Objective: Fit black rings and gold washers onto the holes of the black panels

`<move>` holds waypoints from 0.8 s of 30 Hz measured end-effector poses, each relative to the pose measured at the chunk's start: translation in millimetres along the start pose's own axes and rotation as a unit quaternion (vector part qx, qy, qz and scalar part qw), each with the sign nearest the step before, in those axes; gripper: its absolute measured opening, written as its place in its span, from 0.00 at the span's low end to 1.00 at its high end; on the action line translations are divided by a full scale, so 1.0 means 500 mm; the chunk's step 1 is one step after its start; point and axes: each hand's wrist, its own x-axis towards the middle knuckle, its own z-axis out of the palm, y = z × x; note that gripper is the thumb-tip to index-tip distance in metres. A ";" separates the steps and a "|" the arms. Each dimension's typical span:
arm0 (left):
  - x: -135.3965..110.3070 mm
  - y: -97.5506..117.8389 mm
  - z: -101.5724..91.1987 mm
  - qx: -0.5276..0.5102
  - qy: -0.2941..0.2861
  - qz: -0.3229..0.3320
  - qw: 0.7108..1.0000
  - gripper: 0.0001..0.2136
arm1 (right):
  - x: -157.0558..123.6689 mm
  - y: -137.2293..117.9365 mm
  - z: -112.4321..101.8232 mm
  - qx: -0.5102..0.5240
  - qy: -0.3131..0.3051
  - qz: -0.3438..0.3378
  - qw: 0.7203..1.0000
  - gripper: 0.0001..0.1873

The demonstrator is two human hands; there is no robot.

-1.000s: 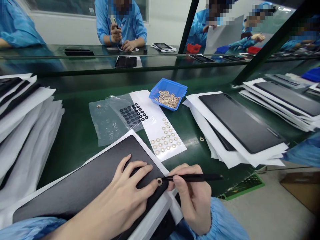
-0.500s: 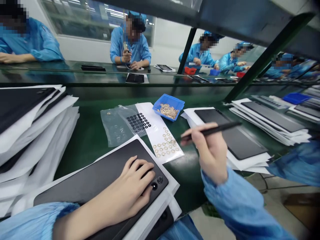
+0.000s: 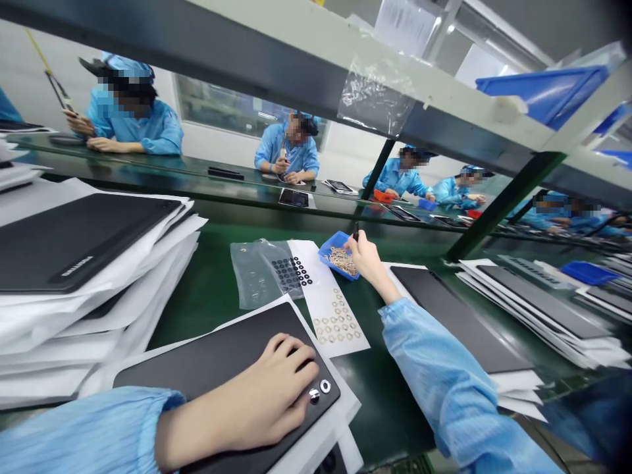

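My left hand [image 3: 269, 388] rests on a dark tablet [image 3: 197, 361] lying back side up on white sheets. Its fingers are spread and slightly bent beside the round camera lenses [image 3: 320, 391] at the corner. My right hand [image 3: 367, 255] is closed on a slim black pen-shaped tool [image 3: 356, 230] at the right edge of a small blue bin [image 3: 326, 253]. Loose pale rings [image 3: 340, 261] fill that bin. The tool's tip is hidden by my fingers. Below the bin, a white sheet [image 3: 316, 303] carries rows of pale rings [image 3: 340, 329] and black rings [image 3: 301, 271].
Stacked tablets with white sheets [image 3: 99, 263] stand at the left. More tablets [image 3: 449, 309] lie to the right. A clear plastic bag [image 3: 251, 276] overlaps the ring sheet. A shelf beam [image 3: 296, 72] crosses overhead. Across the bench, several people in blue work.
My right hand has moved away from the ring sheet to the blue bin, still holding the black tool. My left hand stays on the tablet. The view has tilted up and left.
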 end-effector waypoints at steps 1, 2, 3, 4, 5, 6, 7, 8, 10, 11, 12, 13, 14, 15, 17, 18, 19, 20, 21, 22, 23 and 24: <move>0.005 -0.005 -0.004 0.001 0.007 -0.006 1.000 0.05 | -0.005 -0.011 0.006 -0.005 -0.016 -0.008 1.000 0.06; 0.012 -0.017 -0.012 0.004 0.018 -0.020 1.000 0.05 | -0.011 -0.024 0.016 -0.009 -0.035 -0.018 0.999 0.06; 0.019 -0.035 -0.022 0.010 0.033 -0.045 0.998 0.05 | -0.020 -0.036 0.029 -0.011 -0.057 -0.030 0.998 0.06; 0.027 -0.060 -0.036 0.021 0.056 -0.081 0.995 0.05 | -0.031 -0.048 0.045 -0.011 -0.083 -0.042 0.996 0.07; 0.033 -0.090 -0.053 0.034 0.084 -0.128 0.988 0.06 | -0.042 -0.060 0.062 -0.009 -0.112 -0.053 0.992 0.08; 0.037 -0.124 -0.071 0.049 0.115 -0.184 0.975 0.07 | -0.053 -0.071 0.079 -0.005 -0.141 -0.063 0.988 0.09; 0.038 -0.159 -0.089 0.060 0.143 -0.243 0.957 0.08 | -0.064 -0.080 0.097 0.000 -0.169 -0.070 0.983 0.10; 0.036 -0.191 -0.106 0.063 0.158 -0.296 0.940 0.10 | -0.073 -0.088 0.112 0.006 -0.194 -0.075 0.978 0.11; 0.027 -0.243 -0.130 0.043 0.156 -0.382 0.910 0.14 | -0.087 -0.098 0.138 0.019 -0.237 -0.080 0.968 0.10; 0.022 -0.260 -0.136 0.023 0.145 -0.411 0.900 0.18 | -0.090 -0.101 0.147 0.025 -0.254 -0.081 0.963 0.10; 0.019 -0.271 -0.137 -0.002 0.131 -0.431 0.893 0.21 | -0.092 -0.103 0.154 0.029 -0.269 -0.082 0.959 0.10; 0.017 -0.277 -0.135 -0.031 0.116 -0.444 0.888 0.23 | -0.092 -0.103 0.160 0.031 -0.279 -0.083 0.956 0.10; 0.018 -0.279 -0.130 -0.062 0.101 -0.452 0.884 0.24 | -0.091 -0.102 0.164 0.032 -0.285 -0.084 0.954 0.10; 0.021 -0.280 -0.125 -0.095 0.088 -0.456 0.881 0.22 | -0.089 -0.101 0.168 0.031 -0.287 -0.085 0.954 0.09; 0.030 -0.280 -0.114 -0.167 0.078 -0.458 0.870 0.18 | -0.082 -0.099 0.173 0.028 -0.286 -0.087 0.954 0.10; 0.036 -0.281 -0.110 -0.206 0.085 -0.457 0.861 0.15 | -0.078 -0.099 0.175 0.027 -0.285 -0.086 0.954 0.11; 0.041 -0.282 -0.107 -0.247 0.101 -0.453 0.851 0.13 | -0.073 -0.099 0.178 0.028 -0.284 -0.082 0.955 0.12; 0.046 -0.284 -0.105 -0.288 0.122 -0.447 0.838 0.12 | -0.069 -0.100 0.181 0.029 -0.283 -0.077 0.956 0.13; 0.050 -0.287 -0.103 -0.328 0.145 -0.438 0.824 0.12 | -0.065 -0.102 0.185 0.032 -0.280 -0.070 0.957 0.13; 0.054 -0.288 -0.102 -0.366 0.167 -0.429 0.809 0.12 | -0.062 -0.104 0.189 0.035 -0.276 -0.063 0.958 0.13; 0.056 -0.288 -0.100 -0.400 0.184 -0.420 0.794 0.13 | -0.059 -0.108 0.194 0.039 -0.272 -0.057 0.960 0.13; 0.058 -0.288 -0.099 -0.430 0.195 -0.411 0.780 0.13 | -0.057 -0.111 0.199 0.044 -0.268 -0.052 0.961 0.14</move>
